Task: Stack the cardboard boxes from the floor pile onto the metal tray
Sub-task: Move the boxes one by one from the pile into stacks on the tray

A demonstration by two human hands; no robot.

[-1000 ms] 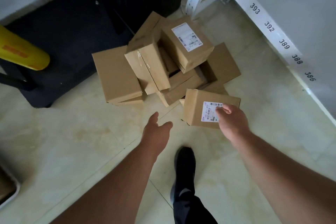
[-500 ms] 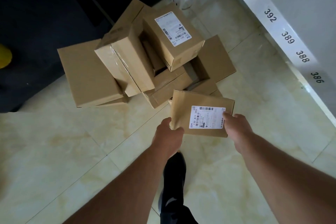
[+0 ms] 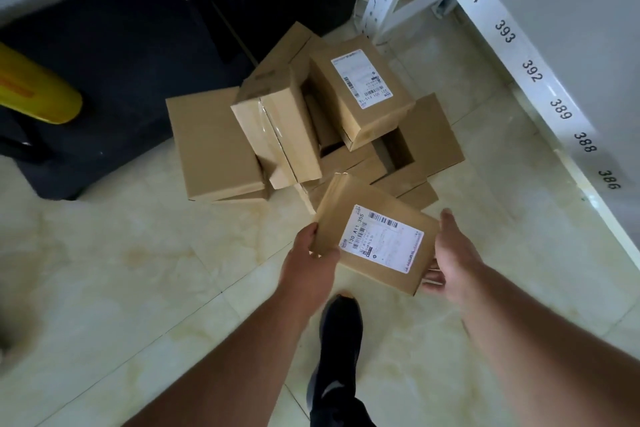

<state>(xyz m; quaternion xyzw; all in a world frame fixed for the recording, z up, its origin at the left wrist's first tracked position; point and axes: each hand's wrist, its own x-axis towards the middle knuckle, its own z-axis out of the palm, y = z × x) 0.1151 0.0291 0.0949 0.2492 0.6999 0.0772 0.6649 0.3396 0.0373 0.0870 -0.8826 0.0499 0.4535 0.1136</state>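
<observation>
I hold a small cardboard box with a white label [image 3: 375, 236] between both hands, lifted clear of the floor and tilted. My left hand [image 3: 313, 258] grips its left edge. My right hand [image 3: 450, 255] cups its right side and lower corner. Behind it on the tiled floor lies the pile of cardboard boxes [image 3: 287, 128], several of them leaning on each other, one labelled box [image 3: 360, 94] on top. The metal tray is out of view.
A white rack beam with black numbers [image 3: 530, 69] runs along the right. A dark mat and dark cabinet [image 3: 121, 55] lie behind the pile, and a yellow cylinder [image 3: 33, 94] sits at the left. My dark shoe [image 3: 341, 329] stands on the pale tiles below the box.
My left hand reached in and took the box's left edge. Both hands have lifted the labelled box off the pile toward me and tilted it.
</observation>
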